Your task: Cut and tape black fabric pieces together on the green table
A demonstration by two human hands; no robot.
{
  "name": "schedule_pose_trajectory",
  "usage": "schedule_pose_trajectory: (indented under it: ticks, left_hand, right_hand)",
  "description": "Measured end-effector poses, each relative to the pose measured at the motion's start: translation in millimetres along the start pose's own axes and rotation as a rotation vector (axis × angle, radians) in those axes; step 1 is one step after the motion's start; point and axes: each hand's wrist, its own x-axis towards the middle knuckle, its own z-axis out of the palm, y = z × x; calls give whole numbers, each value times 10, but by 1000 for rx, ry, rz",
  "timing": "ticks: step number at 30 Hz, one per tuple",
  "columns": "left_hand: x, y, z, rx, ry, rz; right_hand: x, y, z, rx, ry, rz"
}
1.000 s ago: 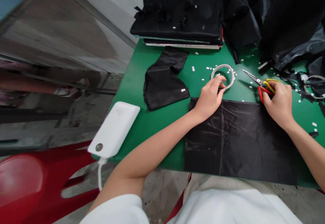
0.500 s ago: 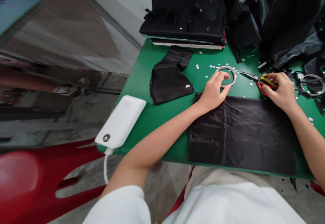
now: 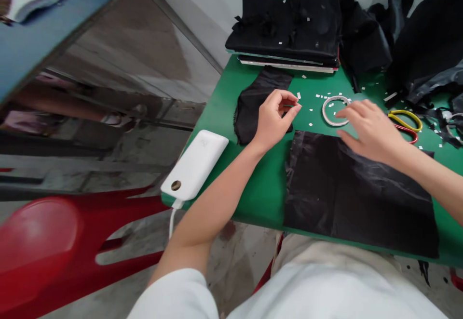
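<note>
My left hand [image 3: 273,119] is above the smaller black cloth piece [image 3: 249,107], with thumb and forefinger pinched together. Whatever lies between those fingertips is too small to make out. My right hand [image 3: 372,128] has its fingers apart and holds nothing. It hovers over the top edge of a flat black fabric panel [image 3: 361,203], its fingertips near a roll of thin white tape [image 3: 327,114]. Just behind it lie the scissors, with yellow and red handles [image 3: 412,119]; the hand hides their blades.
Small white bits [image 3: 325,96] are scattered on the green table [image 3: 249,198]. At the back sits a stack topped with black fabric [image 3: 289,30]; more black cloth [image 3: 427,39] is heaped at right. A white power bank [image 3: 195,165] with a cable lies by the left edge, near a red chair [image 3: 39,232].
My left hand has come off the tape roll and moved left, its fingertips now pinched. My right hand has let go of the scissors and moved left towards the tape. The view has shifted.
</note>
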Motion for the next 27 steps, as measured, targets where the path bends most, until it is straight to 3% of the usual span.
schedule_pose_trajectory:
  ticks: [3, 6, 11, 18, 27]
  left_hand:
    - [-5, 13, -19, 34, -9, -12]
    - [-20, 75, -9, 17, -17, -19]
    - [-49, 159, -11, -7, -33, -51]
    - [-61, 225, -59, -132, -97, -237]
    - [-15, 474, -245, -184, -359, -388]
  right_hand:
    - [173, -390, 139, 35, -99, -38]
    - [234, -552, 342, 128, -91, 17]
    - [252, -452, 587, 296, -13, -2]
    - [270, -312, 648, 503, 67, -5]
    - [246, -296, 559, 767, 105, -34]
